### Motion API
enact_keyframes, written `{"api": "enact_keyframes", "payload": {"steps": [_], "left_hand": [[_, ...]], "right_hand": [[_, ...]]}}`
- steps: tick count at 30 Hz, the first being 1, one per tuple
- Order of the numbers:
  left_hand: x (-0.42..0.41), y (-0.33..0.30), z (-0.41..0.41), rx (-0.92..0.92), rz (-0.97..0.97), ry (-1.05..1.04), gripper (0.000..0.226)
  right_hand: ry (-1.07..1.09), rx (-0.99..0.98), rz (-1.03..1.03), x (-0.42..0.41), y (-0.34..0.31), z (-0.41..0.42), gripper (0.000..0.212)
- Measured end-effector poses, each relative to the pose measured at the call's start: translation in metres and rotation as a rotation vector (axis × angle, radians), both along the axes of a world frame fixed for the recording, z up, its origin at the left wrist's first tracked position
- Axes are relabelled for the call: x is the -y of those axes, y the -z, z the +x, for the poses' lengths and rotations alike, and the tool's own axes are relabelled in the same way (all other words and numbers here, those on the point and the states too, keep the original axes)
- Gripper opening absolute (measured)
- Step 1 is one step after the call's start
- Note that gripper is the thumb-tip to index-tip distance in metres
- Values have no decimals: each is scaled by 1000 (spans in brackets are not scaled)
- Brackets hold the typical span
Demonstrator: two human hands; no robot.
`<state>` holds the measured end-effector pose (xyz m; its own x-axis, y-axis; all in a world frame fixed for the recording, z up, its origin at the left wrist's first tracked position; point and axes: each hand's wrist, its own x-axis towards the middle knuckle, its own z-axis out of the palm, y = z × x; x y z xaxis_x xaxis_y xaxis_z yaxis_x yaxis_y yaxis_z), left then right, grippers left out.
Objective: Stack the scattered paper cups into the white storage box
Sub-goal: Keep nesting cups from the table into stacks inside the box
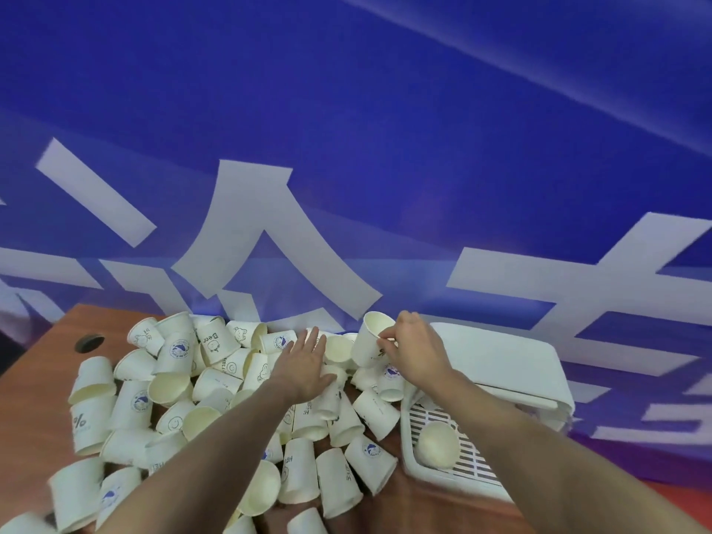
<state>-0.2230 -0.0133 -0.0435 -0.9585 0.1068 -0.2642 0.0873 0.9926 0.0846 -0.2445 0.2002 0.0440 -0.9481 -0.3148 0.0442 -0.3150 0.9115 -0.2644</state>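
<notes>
Paper cups (215, 410) lay scattered across the tabletop (34, 379); our right hand (414, 350) pinched one cup (371, 343) by its rim to carry it toward the white storage box (454, 460) at the right edge, left hand (304, 366) spread flat, reaching.

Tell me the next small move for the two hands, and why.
Probably the left hand, open over the pile, should close on a paper cup beneath it so the held cup in the right hand can nest with it; the white storage box holds only one cup.
</notes>
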Motion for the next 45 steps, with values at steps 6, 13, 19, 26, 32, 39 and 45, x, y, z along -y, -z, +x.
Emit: {"api": "enact_keyframes", "payload": {"steps": [6,13,19,26,32,39,45], "left_hand": [[-13,2,-4,-61,-92,44,72],[-22,15,-29,10,-152,86,48],[-27,23,-57,-84,-187,167,45],[-21,28,-70,-5,-363,300,34],[-8,12,-53,-49,-335,263,35],[-9,-40,-25,-216,-277,257,34],[-31,-61,8,-298,-217,288,34]], "right_hand": [[11,17,0,-29,-7,19,27],[6,39,-30,-38,2,17,25],[-15,94,-30,-34,21,-1,26],[-48,133,-13,-27,39,-18,27],[-51,122,-19,-22,34,-5,26],[-73,36,-64,-28,6,33,25],[-69,13,-76,-48,-1,67,24]]}}
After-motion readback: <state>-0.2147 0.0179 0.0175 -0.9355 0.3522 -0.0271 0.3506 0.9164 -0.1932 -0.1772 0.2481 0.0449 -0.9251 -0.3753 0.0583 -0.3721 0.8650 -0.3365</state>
